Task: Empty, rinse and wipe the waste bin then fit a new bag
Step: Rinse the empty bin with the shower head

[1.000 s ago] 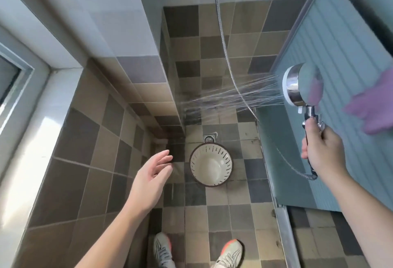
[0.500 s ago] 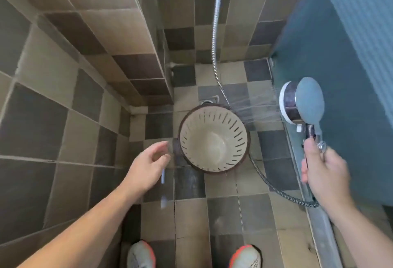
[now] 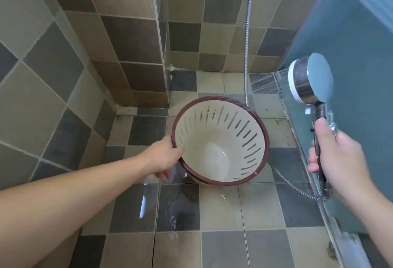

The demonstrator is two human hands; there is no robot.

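- Checkered tiles in beige, brown and slate cover the shower floor (image 3: 221, 214) and both walls, and I can see wet sheen and streaks on the floor in front of the bin.
- Since half a second ago my left hand (image 3: 163, 159) has closed the gap: it hovered short of the waste bin (image 3: 219, 140) then, and now it grips the near-left part of the dark red rim, thumb over the top edge and fingers curled under the outside.
- Meanwhile the bin looks larger and more central in my view than before; it now looks tipped, its mouth tilted toward me, its base on the wet floor near the corner.
- Its cream inside is slotted around the upper wall, and a little water glints at the bottom.
- On my right a teal glass panel (image 3: 350, 59) stands along a metal track.
- My right hand (image 3: 336, 157) is wrapped around the handle of the shower head (image 3: 310, 80), fingers curled tight, the chrome face turned away from me.
- Spray leaves the head toward the left and crosses above the far rim of the bin.
- A metal hose (image 3: 247, 33) hangs down the back wall behind the bin, and I see another stretch looping from under my right hand.
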